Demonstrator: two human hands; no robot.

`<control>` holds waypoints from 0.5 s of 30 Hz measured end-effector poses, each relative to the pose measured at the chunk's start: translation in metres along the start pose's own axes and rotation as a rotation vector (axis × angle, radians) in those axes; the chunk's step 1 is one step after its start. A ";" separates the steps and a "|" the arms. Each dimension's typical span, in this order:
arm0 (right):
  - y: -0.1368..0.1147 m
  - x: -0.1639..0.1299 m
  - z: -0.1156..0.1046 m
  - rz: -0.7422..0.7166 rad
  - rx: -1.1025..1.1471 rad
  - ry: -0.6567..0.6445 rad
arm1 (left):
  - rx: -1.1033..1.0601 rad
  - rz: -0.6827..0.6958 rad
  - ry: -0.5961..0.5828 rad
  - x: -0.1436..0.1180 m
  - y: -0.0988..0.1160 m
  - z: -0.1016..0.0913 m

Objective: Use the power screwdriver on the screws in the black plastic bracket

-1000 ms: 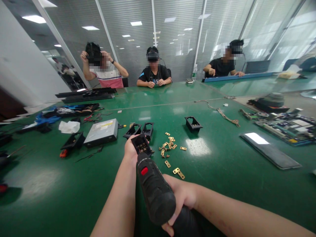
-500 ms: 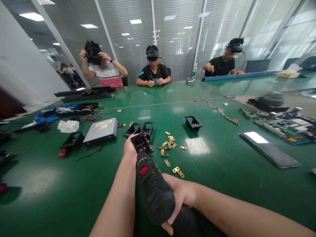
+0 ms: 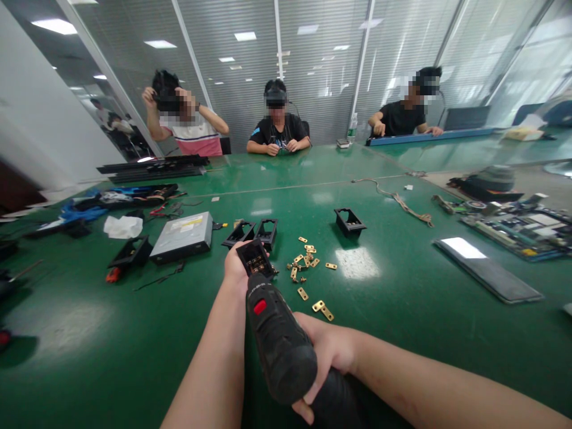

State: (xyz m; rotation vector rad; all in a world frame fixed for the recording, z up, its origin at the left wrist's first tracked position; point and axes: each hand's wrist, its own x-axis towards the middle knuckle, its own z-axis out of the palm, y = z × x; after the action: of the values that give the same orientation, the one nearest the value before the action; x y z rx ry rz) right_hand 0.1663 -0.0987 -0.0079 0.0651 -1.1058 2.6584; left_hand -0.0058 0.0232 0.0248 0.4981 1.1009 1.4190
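Black plastic housing [image 3: 255, 258] held just ahead of the driver's nose.
Left hand [image 3: 235, 266] grips it; right hand [image 3: 326, 357] wraps the electric screwdriver [image 3: 277, 339], whose long axis points straight away into it.

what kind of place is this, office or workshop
Probably an electronics teardown workshop set up in an office meeting room: a long green table strewn with circuit boards, a disc drive and brass plates, glass partition walls behind, and the right hand gripping a power screwdriver.

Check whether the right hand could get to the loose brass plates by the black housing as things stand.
Probably not right away: the right hand is closed around the electric screwdriver. The brass plates lie uncovered on the table.
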 end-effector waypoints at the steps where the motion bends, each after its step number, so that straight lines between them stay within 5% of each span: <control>1: 0.000 0.000 0.001 0.003 0.000 -0.003 | 0.002 0.000 -0.001 0.000 0.000 0.000; 15: -0.003 -0.001 0.003 -0.003 0.003 0.014 | 0.032 0.017 0.009 -0.003 0.001 0.003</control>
State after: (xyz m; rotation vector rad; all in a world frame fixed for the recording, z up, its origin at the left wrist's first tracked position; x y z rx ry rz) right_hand 0.1682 -0.0989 -0.0042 0.0483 -1.0966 2.6535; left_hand -0.0034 0.0214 0.0283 0.5256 1.1304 1.4211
